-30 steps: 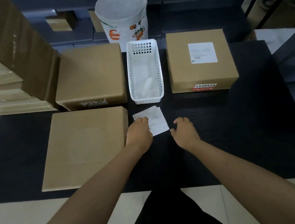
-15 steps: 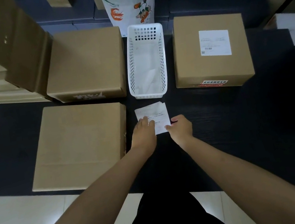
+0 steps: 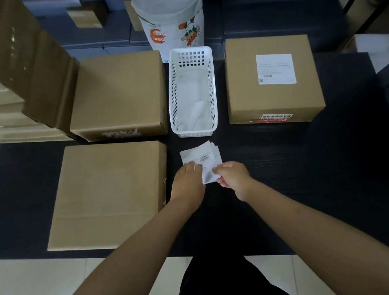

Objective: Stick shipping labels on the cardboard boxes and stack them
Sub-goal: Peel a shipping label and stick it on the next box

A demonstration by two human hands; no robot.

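A small pile of white shipping labels [image 3: 201, 155] lies on the black mat just in front of a white basket. My left hand [image 3: 189, 181] rests flat on the pile's near left part. My right hand [image 3: 231, 176] pinches the near right corner of the top label, which curls up a little. A plain cardboard box [image 3: 107, 187] lies at the near left, and another plain box [image 3: 120, 92] stands behind it. At the far right a third cardboard box [image 3: 275, 97] carries a white label [image 3: 275, 69] on top.
The white perforated basket [image 3: 192, 96] holds some white paper. A white printed bag [image 3: 170, 17] stands behind it. Tall stacked cardboard boxes [image 3: 6, 57] fill the far left. The black mat [image 3: 322, 177] ends at pale floor tiles near me.
My right hand moved left onto the labels and took hold of the top label's corner, which now lifts. My left hand stayed pressing the pile.
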